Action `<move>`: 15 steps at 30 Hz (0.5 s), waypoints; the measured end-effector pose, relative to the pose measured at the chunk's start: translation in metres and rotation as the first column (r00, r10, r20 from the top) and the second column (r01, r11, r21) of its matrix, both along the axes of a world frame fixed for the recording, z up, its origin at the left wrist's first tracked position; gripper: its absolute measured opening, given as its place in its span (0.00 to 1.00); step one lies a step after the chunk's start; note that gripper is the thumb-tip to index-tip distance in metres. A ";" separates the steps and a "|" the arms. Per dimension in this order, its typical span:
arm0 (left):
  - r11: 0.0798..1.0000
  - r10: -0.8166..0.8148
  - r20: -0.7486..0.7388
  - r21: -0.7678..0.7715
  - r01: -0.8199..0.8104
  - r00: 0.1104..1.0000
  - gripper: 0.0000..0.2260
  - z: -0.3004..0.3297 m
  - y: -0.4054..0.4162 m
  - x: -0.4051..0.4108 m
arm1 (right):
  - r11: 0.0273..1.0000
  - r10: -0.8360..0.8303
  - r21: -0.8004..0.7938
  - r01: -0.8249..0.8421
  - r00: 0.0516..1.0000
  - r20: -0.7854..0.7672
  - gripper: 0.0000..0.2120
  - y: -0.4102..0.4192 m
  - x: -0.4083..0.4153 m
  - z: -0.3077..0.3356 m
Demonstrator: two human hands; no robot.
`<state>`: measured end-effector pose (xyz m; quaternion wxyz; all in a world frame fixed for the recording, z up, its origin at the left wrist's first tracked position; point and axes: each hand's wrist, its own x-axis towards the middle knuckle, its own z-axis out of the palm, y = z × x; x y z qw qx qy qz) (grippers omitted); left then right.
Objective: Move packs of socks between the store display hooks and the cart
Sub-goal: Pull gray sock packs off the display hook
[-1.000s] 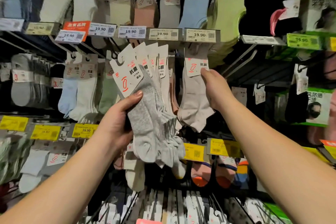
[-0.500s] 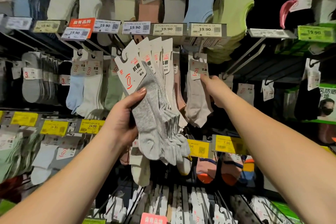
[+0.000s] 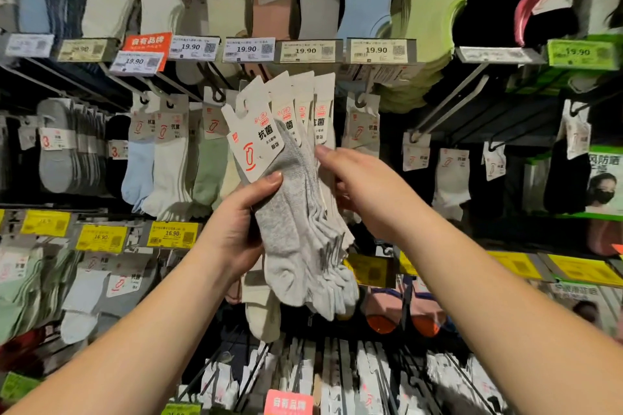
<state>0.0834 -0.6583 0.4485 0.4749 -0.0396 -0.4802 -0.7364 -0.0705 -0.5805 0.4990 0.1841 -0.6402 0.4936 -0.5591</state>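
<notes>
Right hand (image 3: 362,192) has come off the hanging packs to the gray sock bundle (image 3: 296,212); its fingers lie straight against it. Left hand (image 3: 236,229) grips the bundle, upright, cards toward the hooks above.

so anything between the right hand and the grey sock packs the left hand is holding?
Nothing visible. The right hand is already at the right edge of the grey sock packs, fingertips against them. The left hand grips the packs from the opposite side, clear of the right hand's path.
</notes>
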 end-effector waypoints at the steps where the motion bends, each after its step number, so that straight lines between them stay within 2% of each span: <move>1: 0.999 0.042 0.015 -0.001 -0.042 0.999 0.24 -0.001 0.000 -0.001 | 1.000 0.026 -0.003 -0.026 0.998 0.056 0.14 0.001 0.001 -0.001; 4: 0.991 0.133 0.050 -0.015 -0.133 0.990 0.25 -0.001 0.000 0.001 | 0.999 0.044 -0.026 -0.041 0.990 0.136 0.11 0.000 0.004 -0.003; 8: 0.984 0.173 0.055 -0.037 -0.171 0.983 0.26 0.000 0.000 0.002 | 0.996 0.000 -0.089 0.012 0.991 0.131 0.11 -0.005 0.004 -0.007; 12: 0.979 0.195 0.043 -0.073 -0.192 0.980 0.23 0.002 0.002 0.001 | 0.987 -0.059 -0.137 0.082 0.984 0.167 0.07 -0.005 -0.002 -0.010; 15: 0.974 0.217 0.017 -0.065 -0.215 0.976 0.22 0.005 0.002 0.000 | 0.975 -0.104 -0.173 0.136 0.977 0.184 0.09 -0.006 -0.010 -0.012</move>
